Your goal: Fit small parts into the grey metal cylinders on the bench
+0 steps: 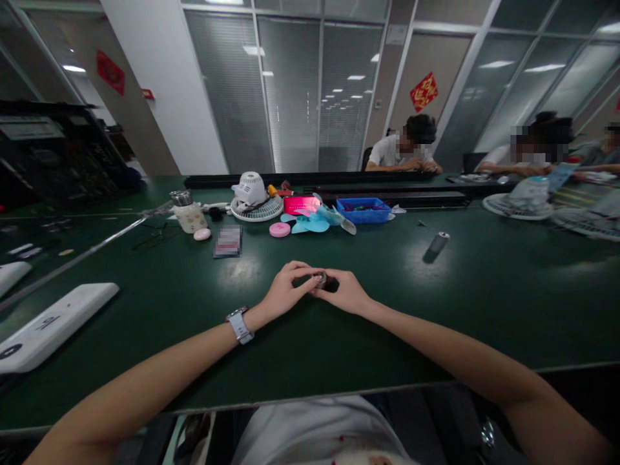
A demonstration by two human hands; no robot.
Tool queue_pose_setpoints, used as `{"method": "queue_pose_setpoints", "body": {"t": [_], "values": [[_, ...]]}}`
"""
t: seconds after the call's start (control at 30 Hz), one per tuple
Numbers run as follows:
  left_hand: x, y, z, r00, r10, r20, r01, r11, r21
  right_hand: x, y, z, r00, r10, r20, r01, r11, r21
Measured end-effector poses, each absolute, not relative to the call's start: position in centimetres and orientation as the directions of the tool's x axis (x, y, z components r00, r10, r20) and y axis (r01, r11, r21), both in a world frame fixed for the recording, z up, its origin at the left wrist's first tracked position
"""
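Observation:
My left hand (285, 290) and my right hand (345, 292) meet over the dark green table (436, 310), fingertips pinched together on a small round metal part (321, 279). A dark piece sits just behind the part, between my right fingers. A watch with a pale strap (239, 325) is on my left wrist. A small grey cylinder (438, 243) lies on the table to the right, beyond my hands.
At the back stand a white fan motor on its grille (256, 199), light blue fan blades (317, 221), a pink round lid (279, 229), a blue tray (363, 210) and a jar (188, 212). White flat casings (53, 326) lie left. Other people sit at the far side.

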State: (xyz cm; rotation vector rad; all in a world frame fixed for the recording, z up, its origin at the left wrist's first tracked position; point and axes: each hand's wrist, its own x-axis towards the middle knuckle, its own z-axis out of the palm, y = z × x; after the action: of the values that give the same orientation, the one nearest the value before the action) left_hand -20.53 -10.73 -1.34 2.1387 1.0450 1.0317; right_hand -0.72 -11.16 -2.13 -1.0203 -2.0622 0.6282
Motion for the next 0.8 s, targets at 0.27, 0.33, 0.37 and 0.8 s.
{"method": "queue_pose_setpoints", "body": {"t": [0.27,0.33,0.37,0.8], "values": [[-20.1,-9.6,-0.4,0.323,0.851,0.414,0.404,-0.520,0.753,-0.6,-11.2,-1.9,-0.425,0.830,0.360,0.464,0.542,-0.701],[-20.8,-9.2,-0.4,0.276,0.844,0.459,0.431,-0.536,0.726,-0.7,-11.4,-1.7,-0.418,0.839,0.348,0.459,0.526,-0.716],[-21.2,-9.0,-0.5,0.258,0.843,0.473,0.470,-0.537,0.701,-0.8,-11.6,-1.6,-0.416,0.842,0.344,0.454,0.520,-0.724],[-23.4,-8.4,-3.5,0.300,0.915,0.270,0.789,-0.397,0.469,11.5,-3.2,-2.2,0.232,0.855,0.465,0.734,0.159,-0.660]]}}
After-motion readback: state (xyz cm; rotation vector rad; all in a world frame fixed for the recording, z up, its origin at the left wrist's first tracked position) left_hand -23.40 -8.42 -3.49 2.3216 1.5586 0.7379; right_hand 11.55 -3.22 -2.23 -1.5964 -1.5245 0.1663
